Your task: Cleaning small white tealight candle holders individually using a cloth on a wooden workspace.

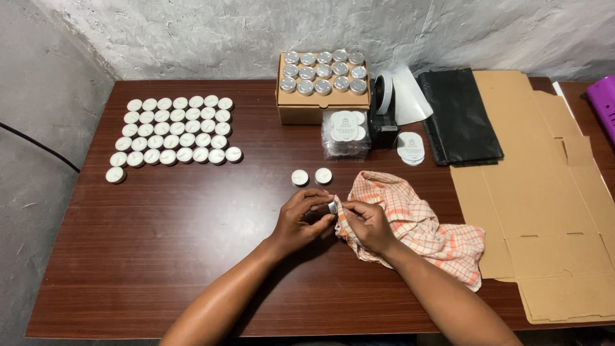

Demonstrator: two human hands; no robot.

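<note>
Head view, hands: left hand [300,221] and right hand [368,224] close together near the middle of the table [179,256].
Left fingers: clamped on a small round tealight [332,207], held just above the table.
Right fingers: pinched on the edge of an orange checked cloth [423,227], pressed against the tealight.
Tealight direction: round and flat, so no real long side; flat face looks turned to the right, toward the cloth, but too small to be sure.
Done so far, as a guess: many white tealights in neat rows [173,131] at the left, one more at the low left end, looking finished.
Just beside the hands: two loose tealights [311,177] a bit behind the fingers.
Left to do, as a guess: a cardboard box [323,99] full of silver cups at the back, and a clear bag [346,133] of more in front of it.
Other things: black bag [458,115], flat cardboard [544,211] at the right.
</note>
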